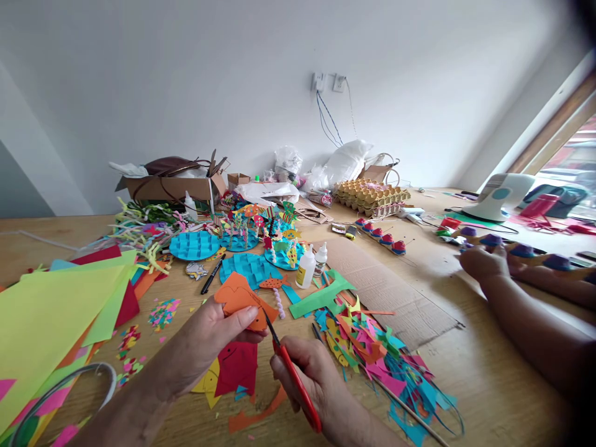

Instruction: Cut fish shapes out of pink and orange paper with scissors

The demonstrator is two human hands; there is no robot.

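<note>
My left hand (233, 323) is closed on a piece of orange paper (237, 295) with dark drawn lines, thumb on top. In my right hand (311, 366) is a pair of scissors (298, 388) with red handles, its blades at the right edge of the orange paper. Beneath my hands lie a red paper piece (238, 369) and a yellow one (210, 382), both with drawn lines. An orange spotted paper fish (274, 283) rests just beyond, beside a lilac twisted stem (279, 303).
Paper scraps (372, 347) heap up at right, by a cardboard sheet (395, 288). Glue bottles (305, 268) stand near blue discs (249, 270). Coloured sheets (60, 304) spread left. Another person's hand (484, 264) touches a painted egg-carton strip (521, 250).
</note>
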